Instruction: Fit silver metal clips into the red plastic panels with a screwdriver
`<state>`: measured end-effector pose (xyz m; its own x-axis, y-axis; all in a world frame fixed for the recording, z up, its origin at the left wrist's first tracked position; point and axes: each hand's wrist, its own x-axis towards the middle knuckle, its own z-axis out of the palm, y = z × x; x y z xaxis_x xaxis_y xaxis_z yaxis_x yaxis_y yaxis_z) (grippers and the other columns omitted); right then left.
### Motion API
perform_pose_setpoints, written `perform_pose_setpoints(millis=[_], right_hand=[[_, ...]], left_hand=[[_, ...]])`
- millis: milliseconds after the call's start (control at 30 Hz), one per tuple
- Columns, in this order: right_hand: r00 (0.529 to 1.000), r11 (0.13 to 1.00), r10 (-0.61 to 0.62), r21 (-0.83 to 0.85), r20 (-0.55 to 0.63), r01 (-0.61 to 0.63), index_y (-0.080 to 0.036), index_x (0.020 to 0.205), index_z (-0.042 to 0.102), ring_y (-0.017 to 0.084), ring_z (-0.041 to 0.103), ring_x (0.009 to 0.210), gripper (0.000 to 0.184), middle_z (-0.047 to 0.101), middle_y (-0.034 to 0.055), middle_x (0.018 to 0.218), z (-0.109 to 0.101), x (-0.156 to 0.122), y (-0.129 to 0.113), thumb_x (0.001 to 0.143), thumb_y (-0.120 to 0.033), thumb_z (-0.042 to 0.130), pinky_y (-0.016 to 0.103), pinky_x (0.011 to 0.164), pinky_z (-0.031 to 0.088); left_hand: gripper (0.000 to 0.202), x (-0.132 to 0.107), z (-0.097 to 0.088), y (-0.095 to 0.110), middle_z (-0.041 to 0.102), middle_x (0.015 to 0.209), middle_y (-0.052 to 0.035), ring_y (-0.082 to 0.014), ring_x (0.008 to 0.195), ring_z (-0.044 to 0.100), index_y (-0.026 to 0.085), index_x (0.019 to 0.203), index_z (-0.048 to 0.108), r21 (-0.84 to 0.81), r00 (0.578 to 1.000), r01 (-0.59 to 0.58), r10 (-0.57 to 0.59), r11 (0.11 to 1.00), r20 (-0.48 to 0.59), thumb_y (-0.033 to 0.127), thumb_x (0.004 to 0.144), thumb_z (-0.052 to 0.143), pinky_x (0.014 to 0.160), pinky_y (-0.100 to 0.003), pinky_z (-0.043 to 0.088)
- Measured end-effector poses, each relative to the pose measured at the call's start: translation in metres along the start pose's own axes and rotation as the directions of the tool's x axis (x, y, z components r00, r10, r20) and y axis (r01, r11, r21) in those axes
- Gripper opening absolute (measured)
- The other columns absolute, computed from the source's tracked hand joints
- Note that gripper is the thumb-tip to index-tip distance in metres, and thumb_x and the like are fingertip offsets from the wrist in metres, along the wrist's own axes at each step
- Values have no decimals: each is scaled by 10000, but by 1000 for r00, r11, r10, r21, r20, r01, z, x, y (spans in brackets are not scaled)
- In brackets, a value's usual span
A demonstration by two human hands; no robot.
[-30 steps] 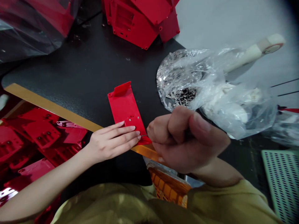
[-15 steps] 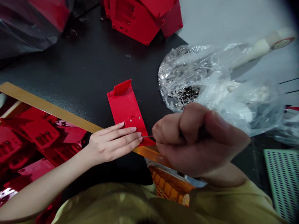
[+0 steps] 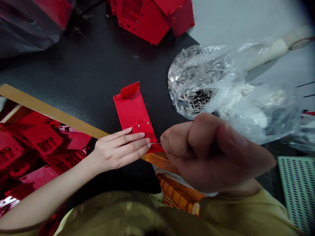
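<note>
A red plastic panel [image 3: 131,109] with an upright flap at its far end lies at the front edge of the dark table. Two small metal bits show in its surface near the middle. Flat across its near part rests my left hand [image 3: 120,147], fingers stretched out and close together. My right hand [image 3: 204,154] is closed in a fist, raised just right of the panel. From the fist a thin rod [image 3: 156,143] reaches to my left fingertips; its handle, if any, is hidden.
Beyond my right hand, a clear plastic bag [image 3: 226,72] holds small metal pieces [image 3: 197,100]. Stacked red parts [image 3: 147,23] lie at the back. More red parts [image 3: 44,137] fill the lower left. A green perforated basket [image 3: 296,190] stands at the right, an orange crate [image 3: 178,195] below.
My right fist has shifted slightly to the right and down. My left hand stays on the red panel. The whole view has moved slightly.
</note>
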<state>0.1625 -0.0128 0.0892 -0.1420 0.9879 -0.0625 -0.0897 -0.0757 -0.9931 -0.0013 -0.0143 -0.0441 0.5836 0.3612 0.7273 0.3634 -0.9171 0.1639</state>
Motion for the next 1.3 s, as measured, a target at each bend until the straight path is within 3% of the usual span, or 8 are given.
perform_pose_setpoints(millis=[133, 367, 567, 1067, 1300], right_hand=[[997, 982, 72, 178, -1, -71, -151, 434, 210, 63, 257, 359, 550, 202, -49, 377, 2, 1, 1, 826, -300, 566, 273, 386, 211], [991, 977, 130, 164, 38, -134, -152, 419, 203, 61, 231, 353, 563, 201, -46, 363, 3, 8, -1, 787, -309, 599, 290, 380, 170], [990, 967, 138, 215, 0, -135, -144, 426, 199, 48, 247, 349, 539, 191, -56, 382, -1, 9, 0, 728, -275, 626, 272, 375, 180], [986, 970, 165, 178, 25, -167, -151, 425, 200, 67, 250, 357, 548, 194, -50, 371, -2, 6, -1, 758, -283, 614, 283, 393, 208], [988, 977, 153, 152, 4, -152, -156, 395, 164, 70, 196, 327, 584, 139, -47, 341, 6, 9, -5, 770, -280, 595, 286, 373, 164]], left_hand=[[230, 0, 0, 0, 736, 1130, 36, -115, 1169, 630, 182, 1154, 646, 2, 1000, 3, -3, 1000, -2, 151, 979, 500, 1128, -292, 433], [242, -1, -1, 0, 730, 1150, 20, -122, 1186, 618, 160, 1170, 641, -23, 1000, 11, -11, 1000, 4, 131, 973, 502, 1153, -293, 397], [250, -1, -1, 0, 708, 1194, 36, -122, 1200, 608, 153, 1185, 639, -23, 1000, 7, -6, 1000, 14, 129, 958, 535, 1172, -286, 368], [244, -1, 0, 0, 726, 1154, 27, -114, 1190, 614, 165, 1178, 640, -10, 1000, 2, -2, 1000, 5, 138, 969, 518, 1164, -283, 379], [252, -1, -1, 0, 731, 1147, 17, -118, 1190, 615, 159, 1184, 638, -12, 1000, 6, -6, 1000, 8, 130, 962, 523, 1165, -285, 379]])
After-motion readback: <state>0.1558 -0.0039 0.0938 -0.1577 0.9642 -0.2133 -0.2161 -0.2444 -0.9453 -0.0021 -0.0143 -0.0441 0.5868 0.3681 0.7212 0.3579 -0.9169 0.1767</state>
